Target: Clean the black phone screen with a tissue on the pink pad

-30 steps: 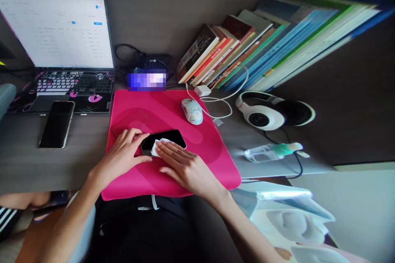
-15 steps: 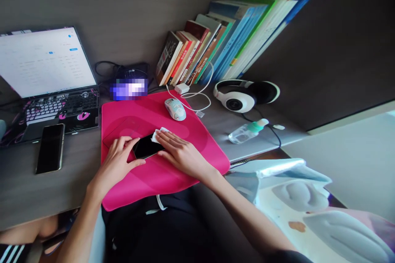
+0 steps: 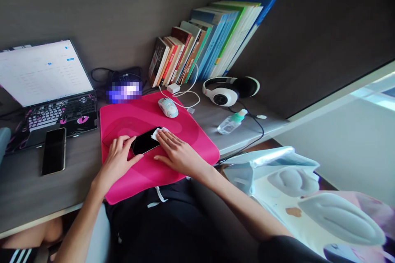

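Note:
A black-screened smartphone lies at a slant on a bright pink mouse pad. My left hand grips its left end, thumb at the near edge and fingers at the far edge. Under the fingertips of my right hand, a white wipe is pressed on the phone's right end. The right thumb is spread apart, close to the pad. Part of the wipe and the phone's right corner are hidden by the fingers. Beyond the phone sits a patterned mouse.
To the left are an open laptop and a second smartphone. At the back stand books. On the right are white headphones, a spray bottle and a charger with cable. A pale bag stands beyond the desk edge.
The view has shifted slightly. My right thumb has moved off the phone's near edge, and the right hand sits a little nearer the phone's right end. The left hand keeps its grip.

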Demonstrator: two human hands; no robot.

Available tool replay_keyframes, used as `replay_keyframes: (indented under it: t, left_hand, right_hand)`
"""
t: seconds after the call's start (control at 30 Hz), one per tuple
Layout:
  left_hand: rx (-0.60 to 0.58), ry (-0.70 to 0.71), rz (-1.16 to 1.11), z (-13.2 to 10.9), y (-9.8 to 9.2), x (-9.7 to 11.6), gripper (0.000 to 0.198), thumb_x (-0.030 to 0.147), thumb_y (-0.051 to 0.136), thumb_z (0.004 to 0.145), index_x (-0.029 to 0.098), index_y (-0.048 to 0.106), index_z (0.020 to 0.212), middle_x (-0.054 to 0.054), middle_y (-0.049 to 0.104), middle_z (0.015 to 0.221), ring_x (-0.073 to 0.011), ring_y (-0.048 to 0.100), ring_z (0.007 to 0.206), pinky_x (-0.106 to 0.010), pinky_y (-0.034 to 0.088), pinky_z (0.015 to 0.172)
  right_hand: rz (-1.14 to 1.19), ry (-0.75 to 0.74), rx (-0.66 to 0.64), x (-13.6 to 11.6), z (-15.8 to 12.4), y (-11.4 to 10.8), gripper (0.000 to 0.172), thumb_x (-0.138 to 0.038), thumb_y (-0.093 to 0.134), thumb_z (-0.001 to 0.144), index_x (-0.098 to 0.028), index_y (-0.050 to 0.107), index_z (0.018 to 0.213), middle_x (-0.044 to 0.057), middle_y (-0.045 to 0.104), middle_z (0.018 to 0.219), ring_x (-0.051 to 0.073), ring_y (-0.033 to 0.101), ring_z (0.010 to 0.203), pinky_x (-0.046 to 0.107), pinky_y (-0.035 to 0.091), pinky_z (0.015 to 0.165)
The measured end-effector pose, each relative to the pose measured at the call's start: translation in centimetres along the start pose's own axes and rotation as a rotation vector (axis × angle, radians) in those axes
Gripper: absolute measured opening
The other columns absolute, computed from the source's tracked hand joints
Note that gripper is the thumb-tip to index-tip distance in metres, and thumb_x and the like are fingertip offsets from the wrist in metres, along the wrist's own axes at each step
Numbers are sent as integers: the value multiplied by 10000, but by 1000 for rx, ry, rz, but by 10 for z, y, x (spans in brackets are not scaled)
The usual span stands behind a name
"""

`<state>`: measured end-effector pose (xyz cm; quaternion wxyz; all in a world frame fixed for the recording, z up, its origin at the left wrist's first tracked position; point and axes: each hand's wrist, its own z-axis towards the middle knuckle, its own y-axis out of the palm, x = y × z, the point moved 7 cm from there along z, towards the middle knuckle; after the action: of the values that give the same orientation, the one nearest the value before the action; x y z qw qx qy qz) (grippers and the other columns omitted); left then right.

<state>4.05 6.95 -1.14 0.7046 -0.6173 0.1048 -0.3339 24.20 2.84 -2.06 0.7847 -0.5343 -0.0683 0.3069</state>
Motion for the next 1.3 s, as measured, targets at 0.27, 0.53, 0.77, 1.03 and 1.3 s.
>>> replay_keyframes:
  t: [0.27,0.53,0.77,1.03,1.3]
  left_hand:
    - [-89,-59,-115,4,2,-6,639,525,649,1007,334,455,1585,-98,511,1399,-331,517,1330,-550,437,1184]
    - [-97,-61,-95,7,2,-4,657,557,655,997,326,471,1583,-96,518,1390,-325,529,1311,-529,439,1183]
    - [-107,-80,-90,5,0,1,668,568,650,999,357,436,1596,-88,518,1414,-326,521,1350,-528,444,1184]
    - [-128,-81,-53,5,0,4,685,566,634,1011,355,390,1615,-103,516,1434,-338,517,1368,-548,436,1188]
    - [-132,-65,-15,8,-1,8,680,556,661,997,301,431,1584,-110,516,1419,-334,516,1355,-538,433,1193]
  right_hand:
    - [83,42,8,14,8,1,578,-419,491,1109,-78,513,1575,205,494,1628,310,410,1563,499,392,1299]
    - [151,79,7,23,9,4,595,-433,482,1111,-119,464,1616,169,446,1668,278,348,1594,488,357,1316]
    - [135,71,4,19,10,5,615,-444,491,1107,-114,447,1624,179,443,1669,295,341,1599,514,375,1308]
    - [143,92,-4,21,9,4,593,-414,490,1110,-104,461,1614,183,456,1660,299,363,1592,531,378,1310]
    - [154,109,4,22,8,2,586,-394,503,1105,-67,485,1591,198,465,1650,303,375,1587,510,374,1314]
